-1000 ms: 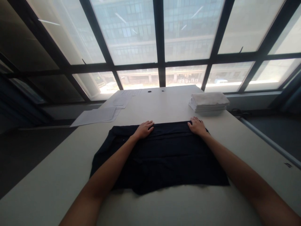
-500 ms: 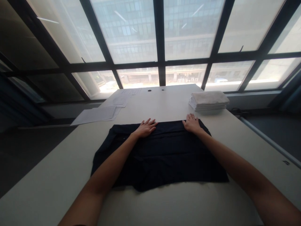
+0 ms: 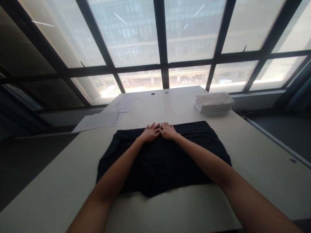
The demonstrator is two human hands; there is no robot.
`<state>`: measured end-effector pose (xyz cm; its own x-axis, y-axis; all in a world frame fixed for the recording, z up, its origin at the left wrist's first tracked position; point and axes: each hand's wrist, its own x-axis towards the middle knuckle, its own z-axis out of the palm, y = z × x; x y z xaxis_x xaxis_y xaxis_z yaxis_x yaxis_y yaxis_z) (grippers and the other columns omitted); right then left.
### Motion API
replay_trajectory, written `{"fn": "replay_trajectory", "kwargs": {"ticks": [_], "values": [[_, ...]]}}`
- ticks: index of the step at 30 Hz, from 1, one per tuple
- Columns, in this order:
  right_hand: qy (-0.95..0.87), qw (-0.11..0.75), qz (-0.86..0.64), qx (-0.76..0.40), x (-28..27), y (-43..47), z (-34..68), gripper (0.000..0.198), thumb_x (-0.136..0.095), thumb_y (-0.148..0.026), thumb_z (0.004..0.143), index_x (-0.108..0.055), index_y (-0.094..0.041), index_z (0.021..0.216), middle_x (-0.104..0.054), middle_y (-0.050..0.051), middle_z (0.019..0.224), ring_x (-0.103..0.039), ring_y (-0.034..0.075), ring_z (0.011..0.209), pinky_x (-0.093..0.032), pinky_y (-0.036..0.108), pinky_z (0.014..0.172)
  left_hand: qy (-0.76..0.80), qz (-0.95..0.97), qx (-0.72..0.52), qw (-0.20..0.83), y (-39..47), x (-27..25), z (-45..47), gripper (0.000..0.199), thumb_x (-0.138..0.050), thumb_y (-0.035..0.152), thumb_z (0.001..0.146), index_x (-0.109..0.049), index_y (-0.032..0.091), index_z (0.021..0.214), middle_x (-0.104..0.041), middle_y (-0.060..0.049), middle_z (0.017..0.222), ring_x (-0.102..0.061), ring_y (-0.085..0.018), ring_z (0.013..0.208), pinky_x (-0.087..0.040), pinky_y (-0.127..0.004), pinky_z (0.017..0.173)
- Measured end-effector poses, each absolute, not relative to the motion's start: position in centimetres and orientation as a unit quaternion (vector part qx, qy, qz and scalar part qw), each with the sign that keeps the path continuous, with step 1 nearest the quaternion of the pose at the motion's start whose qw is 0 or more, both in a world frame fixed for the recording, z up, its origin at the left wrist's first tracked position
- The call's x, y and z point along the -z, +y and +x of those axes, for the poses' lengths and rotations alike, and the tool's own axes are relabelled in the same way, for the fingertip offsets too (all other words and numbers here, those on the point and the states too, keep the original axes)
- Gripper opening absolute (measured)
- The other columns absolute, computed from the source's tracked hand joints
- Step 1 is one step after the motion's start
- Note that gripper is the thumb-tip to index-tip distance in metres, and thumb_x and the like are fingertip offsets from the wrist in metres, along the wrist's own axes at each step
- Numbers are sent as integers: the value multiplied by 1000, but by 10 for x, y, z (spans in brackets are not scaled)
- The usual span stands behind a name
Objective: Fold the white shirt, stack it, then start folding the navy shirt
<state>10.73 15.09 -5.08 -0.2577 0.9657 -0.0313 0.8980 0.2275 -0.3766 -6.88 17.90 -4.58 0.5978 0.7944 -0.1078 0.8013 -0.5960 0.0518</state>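
A dark navy piece of clothing (image 3: 170, 165) lies spread on the white table (image 3: 184, 207); its exact kind is hard to tell. On its far edge rests my left hand (image 3: 150, 133), palm down with the fingers stretched out. Right beside it, my right hand (image 3: 168, 131) lies flat on the same edge, its fingers pointing away from me. The two hands nearly touch at the thumbs. Neither hand grips the cloth. My forearms cover parts of the garment's left and right sides.
Several sheets of paper (image 3: 97, 121) lie at the table's left edge, with more papers (image 3: 125, 103) behind them. A folded stack of whitish cloth (image 3: 213, 103) sits at the back right. Large framed windows (image 3: 189, 32) rise beyond the table.
My right hand has slid left along the garment's far edge, from near its right corner to beside my left hand. The left hand stays in place. The view has shifted slightly.
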Motion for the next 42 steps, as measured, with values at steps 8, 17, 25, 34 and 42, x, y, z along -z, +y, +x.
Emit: {"fn": "replay_trajectory", "kwargs": {"ticks": [8, 17, 25, 34, 42], "values": [[-720, 53, -681, -124, 58, 139, 198, 79, -24, -59, 100, -14, -10, 162, -4, 12, 169, 0, 24, 156, -2, 48, 123, 449, 891, 35, 60, 175, 38, -66, 59, -25, 57, 103, -27, 39, 159, -15, 1, 168, -7, -30, 156, -7, -59, 122], [-656, 52, -748, -87, 67, 130, 285, 80, -23, -59, 100, -18, -8, 161, -11, 15, 168, -6, 25, 155, -5, 49, 123, 450, 890, 22, 67, 178, 41, -69, 60, -26, 59, 102, -29, 38, 159, -17, 1, 168, -9, -31, 155, -7, -57, 122], [-635, 47, -768, -59, 66, 124, 321, 72, -21, -52, 102, -22, -10, 160, -16, 15, 168, -10, 27, 155, -9, 55, 122, 444, 894, 21, 61, 180, 43, -69, 61, -24, 60, 102, -28, 37, 159, -17, 0, 168, -12, -30, 155, -8, -56, 122], [-634, 98, -766, 48, 64, 110, 316, 58, -29, -34, 101, -40, -8, 152, -30, 18, 163, -20, 29, 152, -14, 55, 121, 444, 893, 24, 64, 178, 41, -69, 61, -24, 60, 103, -27, 38, 159, -16, 1, 168, -13, -29, 155, -8, -56, 122], [-791, 108, -601, -25, 56, 64, 253, 53, -37, -40, 103, -50, -16, 148, -34, 13, 162, -28, 25, 150, -22, 44, 122, 446, 892, 21, 66, 174, 36, -68, 60, -26, 58, 103, -30, 36, 159, -18, 1, 168, -15, -30, 155, -10, -55, 122]]}}
